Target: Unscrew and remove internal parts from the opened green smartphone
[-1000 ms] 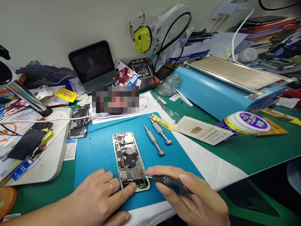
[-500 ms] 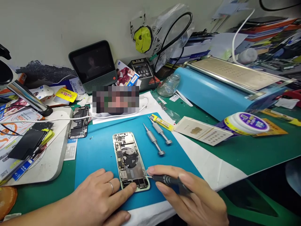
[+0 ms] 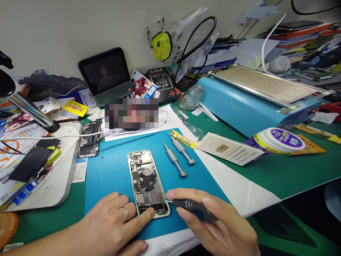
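An opened phone (image 3: 147,183) with its insides exposed lies on a blue work mat (image 3: 112,174). My left hand (image 3: 112,222), a ring on one finger, rests flat on the mat with fingers apart, one fingertip pressing the phone's near end. My right hand (image 3: 215,222) is closed on a dark screwdriver (image 3: 190,205), whose tip meets the phone's lower right edge. Two silver screwdrivers (image 3: 176,158) lie on the mat beyond the phone.
A second opened phone (image 3: 89,138) lies at the left beside a white pad (image 3: 57,177). A blue machine (image 3: 253,99), a glass jar (image 3: 190,96), a tape roll (image 3: 278,139), a small screen (image 3: 106,76) and a booklet (image 3: 229,147) crowd the green table.
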The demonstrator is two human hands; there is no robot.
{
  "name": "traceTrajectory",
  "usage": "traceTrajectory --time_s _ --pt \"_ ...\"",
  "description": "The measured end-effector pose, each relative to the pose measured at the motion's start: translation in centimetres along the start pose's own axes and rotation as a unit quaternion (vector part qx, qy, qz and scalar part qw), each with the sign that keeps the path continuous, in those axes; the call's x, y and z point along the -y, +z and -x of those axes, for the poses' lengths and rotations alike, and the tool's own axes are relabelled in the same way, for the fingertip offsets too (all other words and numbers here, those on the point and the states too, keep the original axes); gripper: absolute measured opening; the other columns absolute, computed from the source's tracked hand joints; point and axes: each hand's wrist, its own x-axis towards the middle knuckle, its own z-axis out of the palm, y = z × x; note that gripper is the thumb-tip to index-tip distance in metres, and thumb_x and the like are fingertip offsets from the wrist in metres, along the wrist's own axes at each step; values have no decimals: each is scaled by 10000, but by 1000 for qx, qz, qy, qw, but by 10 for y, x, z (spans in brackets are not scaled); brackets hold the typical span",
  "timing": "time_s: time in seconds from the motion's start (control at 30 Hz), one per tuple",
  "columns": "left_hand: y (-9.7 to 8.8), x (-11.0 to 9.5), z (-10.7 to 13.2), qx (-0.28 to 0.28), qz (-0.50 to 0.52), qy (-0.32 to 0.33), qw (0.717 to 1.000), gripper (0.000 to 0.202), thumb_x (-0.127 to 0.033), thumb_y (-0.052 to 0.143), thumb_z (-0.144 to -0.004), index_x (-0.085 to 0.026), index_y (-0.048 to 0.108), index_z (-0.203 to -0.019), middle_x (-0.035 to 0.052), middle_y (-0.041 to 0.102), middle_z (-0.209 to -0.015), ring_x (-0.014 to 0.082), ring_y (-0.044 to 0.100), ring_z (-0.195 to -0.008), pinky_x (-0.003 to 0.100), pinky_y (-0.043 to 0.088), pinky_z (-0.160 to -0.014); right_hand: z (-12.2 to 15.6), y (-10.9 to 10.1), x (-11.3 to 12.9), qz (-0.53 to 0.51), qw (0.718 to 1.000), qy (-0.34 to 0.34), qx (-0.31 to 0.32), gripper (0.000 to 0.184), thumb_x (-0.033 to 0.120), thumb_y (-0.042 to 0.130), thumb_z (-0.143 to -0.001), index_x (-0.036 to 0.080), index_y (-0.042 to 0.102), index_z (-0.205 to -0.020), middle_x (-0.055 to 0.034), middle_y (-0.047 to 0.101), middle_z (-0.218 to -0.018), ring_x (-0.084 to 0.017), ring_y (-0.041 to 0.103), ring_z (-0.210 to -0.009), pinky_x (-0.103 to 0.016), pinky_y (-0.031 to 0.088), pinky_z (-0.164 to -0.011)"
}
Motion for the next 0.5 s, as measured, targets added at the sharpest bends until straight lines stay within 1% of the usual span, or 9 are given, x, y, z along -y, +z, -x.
traceTrajectory --time_s 0.13,0.27,0.43,0.5 --pt "1 0 2 2 -4 -2 1000 447 -395 424 -1112 -150 501 -1479 25 651 -884 216 602 -740 393 433 -641 -2 -1 1 -6 1000 10 2 842 -65 622 -914 287 372 -1636 -82 824 -1072 -199 819 -898 -310 711 -691" --pt "2 0 2 10 -2 -3 1000 447 -397 480 -1092 -149 507 -1463 22 654 -896 217 610 -760 393 434 -649 -2 0 -1 -2 1000 5 7 822 -45 622 -924 285 379 -1636 -82 824 -1090 -209 825 -900 -301 710 -688" --pt "2 0 2 10 -2 -2 1000 468 -405 519 -1078 -153 498 -1472 22 658 -904 215 596 -753 392 425 -655 -1 -1 0 -3 1000 4 12 869 -85 609 -901 288 360 -1645 -78 822 -1058 -195 822 -883 -291 709 -697" --pt "2 1 2 10 -2 -3 1000 480 -398 535 -1072 -152 491 -1481 22 659 -906 215 593 -755 388 419 -657 -1 -1 0 -6 1000 0 13 860 -76 621 -903 278 363 -1643 -83 822 -1066 -200 823 -891 -294 709 -697"
